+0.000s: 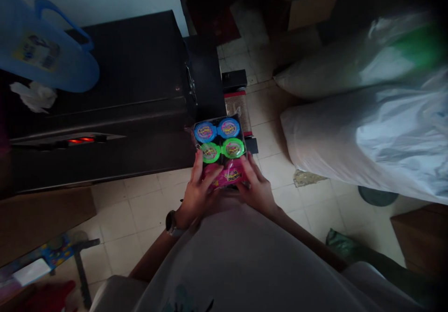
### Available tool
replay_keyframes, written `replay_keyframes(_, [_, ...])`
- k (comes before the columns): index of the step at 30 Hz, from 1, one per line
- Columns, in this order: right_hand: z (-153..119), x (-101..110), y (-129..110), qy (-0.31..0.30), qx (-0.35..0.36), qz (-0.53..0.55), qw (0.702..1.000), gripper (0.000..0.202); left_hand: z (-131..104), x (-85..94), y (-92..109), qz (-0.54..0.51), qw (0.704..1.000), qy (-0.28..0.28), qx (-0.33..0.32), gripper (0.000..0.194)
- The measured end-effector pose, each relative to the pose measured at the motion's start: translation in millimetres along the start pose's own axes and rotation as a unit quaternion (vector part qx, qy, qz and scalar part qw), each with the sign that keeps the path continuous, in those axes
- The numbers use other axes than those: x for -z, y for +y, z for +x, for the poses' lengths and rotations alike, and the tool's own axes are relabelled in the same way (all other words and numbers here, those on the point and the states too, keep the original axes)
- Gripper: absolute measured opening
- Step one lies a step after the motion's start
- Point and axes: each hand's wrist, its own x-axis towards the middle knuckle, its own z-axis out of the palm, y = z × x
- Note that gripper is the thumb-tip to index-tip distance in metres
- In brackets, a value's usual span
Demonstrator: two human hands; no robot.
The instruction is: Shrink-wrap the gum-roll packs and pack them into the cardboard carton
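Note:
A clear-wrapped pack [221, 149] of round containers is held against the front of my grey shirt. Two blue rounds form its far row, two green ones lie in the middle, and pink ones with lettering are nearest me. My left hand [200, 188], with a watch on the wrist, grips the pack's left side, its thumb over the pink row. The right side is in the grip of my right hand [257, 186], fingers along the edge beside the green and pink rounds.
On the left, a black cabinet [133, 65] with a glowing red display bears a blue pitcher [59, 46] and crumpled white tissue [35, 96]. Large pale sacks [325, 130] lie to the right. Cardboard boxes [423, 237] stand on the tiled floor [147, 209].

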Motion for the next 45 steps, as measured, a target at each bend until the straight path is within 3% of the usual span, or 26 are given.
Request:
replay_keyframes(2, [-5.0,-4.8,5.3,0.067,-0.019,0.041,0.997,0.062,-1.3,-2.3,1.7,0.009,1.0,0.013,0.01,0.064])
replay_keyframes(4, [-9.3,-8.8,9.9,0.107,-0.033,0.057,0.992,0.043,-2.1,-4.6,3.0,0.016,1.0,0.025,0.011,0.063])
replay_keyframes(6, [-11.3,-11.6,12.9,0.119,-0.038,0.051,0.991,0.027,-2.5,-6.2,3.4,0.017,0.999,0.028,0.005,0.064])
replay_keyframes(10, [-9.9,-14.7,15.2,0.139,-0.009,0.027,0.99,0.02,-1.8,-6.1,2.9,0.012,1.0,0.02,-0.002,0.065])
replay_keyframes(14, [-10.2,-15.7,16.7,0.125,0.063,0.034,0.99,0.03,0.5,-4.3,2.9,0.011,0.999,0.029,-0.017,0.063])
replay_keyframes(18, [-13.1,-14.2,17.2,0.15,0.052,0.011,0.987,0.048,-0.3,-5.4,0.5,0.013,1.0,0.02,-0.013,0.069])
replay_keyframes(22, [-11.3,-7.7,15.2,0.123,0.075,-0.052,0.988,0.04,-5.5,-6.9,-6.2,-0.06,0.997,0.046,0.019,0.097])
replay_keyframes(25, [-8.6,-2.1,14.0,0.112,0.073,-0.033,0.991,0.038,-8.2,-5.5,-12.3,-0.171,0.982,0.055,0.049,0.117])
replay_keyframes(29, [-7.1,2.7,12.7,0.109,0.092,0.017,0.99,0.051,-6.4,-8.0,-19.3,-0.219,0.964,0.079,0.125,0.115])
replay_keyframes(31, [-6.6,4.7,10.9,0.102,0.058,0.032,0.993,0.07,-4.6,-12.8,-21.2,-0.225,0.959,0.077,0.157,0.112])
replay_keyframes(33, [-5.7,7.1,8.6,0.077,0.015,0.05,0.996,0.076,-3.1,-18.4,-21.2,-0.238,0.952,0.076,0.176,0.107])
replay_keyframes(36, [-3.7,11.2,5.8,0.037,-0.003,0.092,0.995,0.057,-0.3,-24.2,-16.5,-0.258,0.945,0.089,0.179,0.105])
replay_keyframes(40, [-0.3,14.8,4.1,0.028,0.003,0.185,0.982,0.053,7.1,-26.6,-5.0,-0.309,0.926,0.105,0.19,0.097])
replay_keyframes(43, [7.9,15.9,2.2,0.07,-0.043,0.211,0.974,0.033,12.9,-26.7,-1.2,-0.329,0.917,0.127,0.187,0.104])
replay_keyframes(45, [18.4,17.2,-0.2,0.114,-0.071,0.179,0.975,0.023,15.5,-23.8,-1.4,-0.297,0.93,0.141,0.165,0.106])
